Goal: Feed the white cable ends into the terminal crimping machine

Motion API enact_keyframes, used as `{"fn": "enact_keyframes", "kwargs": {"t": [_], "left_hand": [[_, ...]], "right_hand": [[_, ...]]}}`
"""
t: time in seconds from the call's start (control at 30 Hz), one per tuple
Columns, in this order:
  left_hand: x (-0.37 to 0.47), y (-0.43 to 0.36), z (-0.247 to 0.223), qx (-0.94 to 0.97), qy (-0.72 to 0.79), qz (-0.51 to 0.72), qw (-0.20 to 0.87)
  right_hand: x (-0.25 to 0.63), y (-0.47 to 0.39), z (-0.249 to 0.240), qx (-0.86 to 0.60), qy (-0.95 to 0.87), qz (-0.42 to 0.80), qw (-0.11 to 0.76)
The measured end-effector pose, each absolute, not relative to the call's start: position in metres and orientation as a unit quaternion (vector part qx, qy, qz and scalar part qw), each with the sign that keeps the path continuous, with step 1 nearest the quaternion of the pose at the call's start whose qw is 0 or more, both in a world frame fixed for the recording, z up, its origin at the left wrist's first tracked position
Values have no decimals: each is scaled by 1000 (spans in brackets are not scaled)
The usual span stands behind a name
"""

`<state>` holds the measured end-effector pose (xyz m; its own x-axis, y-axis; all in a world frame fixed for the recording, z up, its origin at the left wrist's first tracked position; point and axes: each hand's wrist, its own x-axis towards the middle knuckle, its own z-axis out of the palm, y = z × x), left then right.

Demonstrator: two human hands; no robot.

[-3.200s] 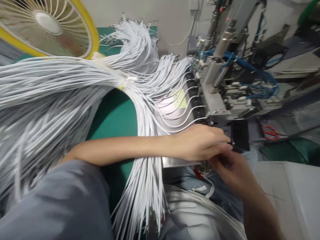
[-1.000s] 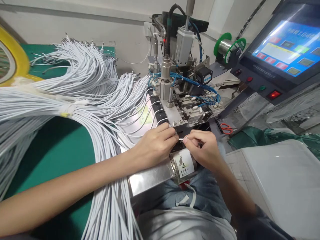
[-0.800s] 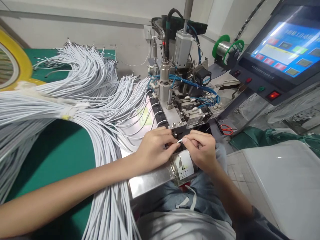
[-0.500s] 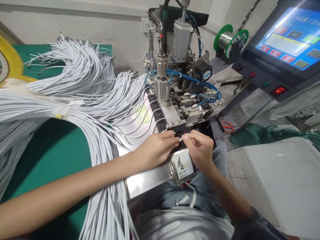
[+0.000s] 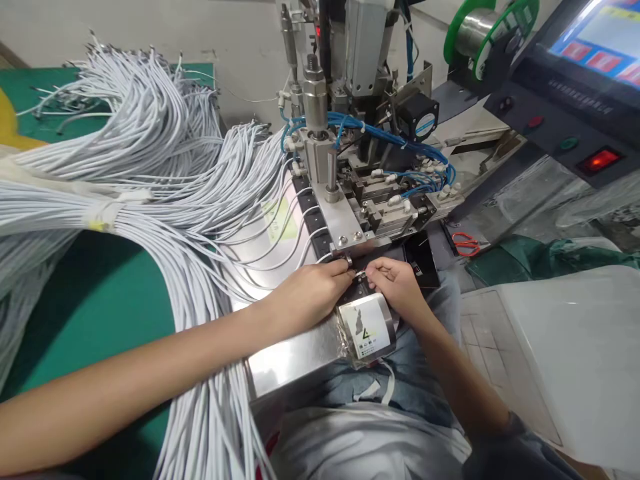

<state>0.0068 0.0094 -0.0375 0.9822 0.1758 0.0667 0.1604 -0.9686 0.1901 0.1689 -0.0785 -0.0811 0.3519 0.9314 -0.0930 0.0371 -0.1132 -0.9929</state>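
My left hand point(image 5: 315, 290) pinches a white cable point(image 5: 359, 274) near its end, just in front of the machine point(image 5: 350, 223). At the cable's tip, the fingers of my right hand point(image 5: 395, 283) are pressed together; the small wire ends there are hard to make out. Both hands are close together above a black track, behind a cover with a white label point(image 5: 370, 328). Several white cables curve from the left into the black strip point(image 5: 316, 230) beside the machine.
Large bundles of white cables point(image 5: 145, 133) lie over the green table point(image 5: 125, 300) at left. A solder spool point(image 5: 473, 33) and a screen panel point(image 5: 600, 60) stand at upper right. Red-handled scissors point(image 5: 465, 244) and a white bin point(image 5: 565, 347) are on the right.
The view has shifted a little, and the machine looks nearer. My right hand has drawn slightly away from the label, its fingers still at the cable tip.
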Motion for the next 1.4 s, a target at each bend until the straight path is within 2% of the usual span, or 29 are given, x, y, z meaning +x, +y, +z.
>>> {"fn": "enact_keyframes", "kwargs": {"t": [0.47,0.83,1.13,1.3,1.4], "left_hand": [[7,7,-37,996,84,23,3],[6,8,-41,996,69,47,23],[5,6,-35,996,83,20,-4],[3,-4,-10,989,136,-54,-25],[2,-9,-1,984,154,-78,-38]], "right_hand": [[174,-76,-82,-618,-367,484,500],[170,-75,-78,-629,-408,399,528],[172,-74,-85,-613,-403,485,476],[173,-72,-87,-626,-448,447,456],[177,-72,-82,-662,-468,375,450]]}}
